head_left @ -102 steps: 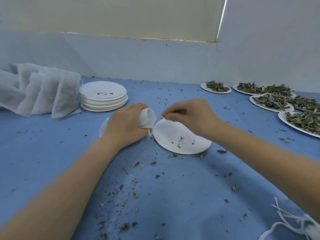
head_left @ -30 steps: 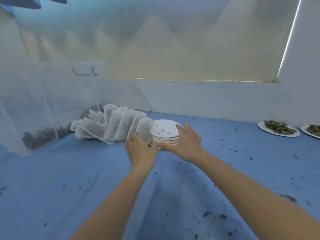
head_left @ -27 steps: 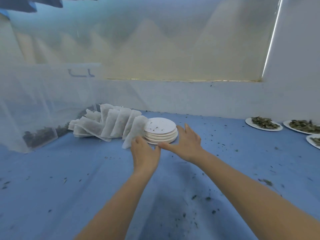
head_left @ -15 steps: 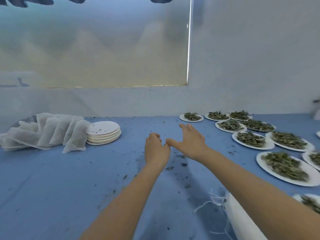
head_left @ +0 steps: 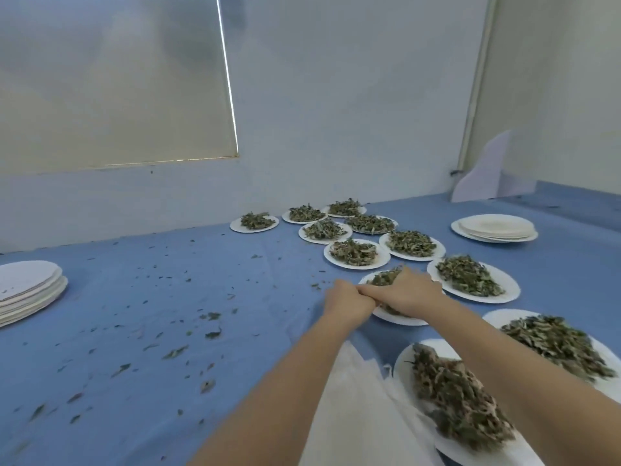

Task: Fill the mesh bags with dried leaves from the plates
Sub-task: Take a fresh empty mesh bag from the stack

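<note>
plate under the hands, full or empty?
Full: dried leaves show on the plate around the right hand resting on it.

A blue-covered surface (head_left: 201,280) is seen below a pale wall (head_left: 336,95). A drawn window blind (head_left: 111,79) is set in that wall at the left. A white curved board (head_left: 484,173) is stood at the far right corner.

A plain workroom set up for sorting and packing dried herbs by hand.

A wide blue cloth-covered worktable (head_left: 141,331) littered with leaf crumbs carries many white paper plates heaped with dried green leaves (head_left: 353,253) at far right, stacked bare white plates (head_left: 495,227) beyond them, under a bare pale wall (head_left: 336,112) with a blinded window (head_left: 111,79).
</note>
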Demonstrator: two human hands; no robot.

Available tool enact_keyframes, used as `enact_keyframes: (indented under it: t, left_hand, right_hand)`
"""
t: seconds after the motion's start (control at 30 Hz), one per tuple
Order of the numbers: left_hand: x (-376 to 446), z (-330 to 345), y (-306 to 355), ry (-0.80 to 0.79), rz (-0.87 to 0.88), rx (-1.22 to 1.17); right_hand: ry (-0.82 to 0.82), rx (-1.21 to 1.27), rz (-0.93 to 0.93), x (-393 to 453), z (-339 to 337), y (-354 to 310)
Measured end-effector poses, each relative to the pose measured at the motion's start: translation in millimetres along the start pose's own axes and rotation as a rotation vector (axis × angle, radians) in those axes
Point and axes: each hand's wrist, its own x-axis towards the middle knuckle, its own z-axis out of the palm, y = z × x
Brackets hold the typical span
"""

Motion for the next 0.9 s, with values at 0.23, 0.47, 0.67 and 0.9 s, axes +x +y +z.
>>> enact_keyframes:
  t: [0.23, 0.47, 0.67, 0.9]
  left_hand:
    - [19.4, 24.8, 16.6, -0.031, -0.1, 0.178]
    - [19.4, 24.2, 15.7, -0.051, -0.11, 0.154]
    - [9.9, -4.5, 8.4, 0.019, -0.093, 0.152]
    - [-22.4, -90.9, -41.9, 0.211, -0.16, 0.131]
  right_hand:
    - [0.022, 0.107, 0.274, 16.0, 0.9, 22.7]
    - [-0.013, 0.149, 0.254, 20.5, 7.3, 24.3]
    - [0.005, 0.179, 0.177, 9.6, 11.7, -3.2]
    - [-0.012, 0.172, -0.012, -21.8, 34.8, -99.0]
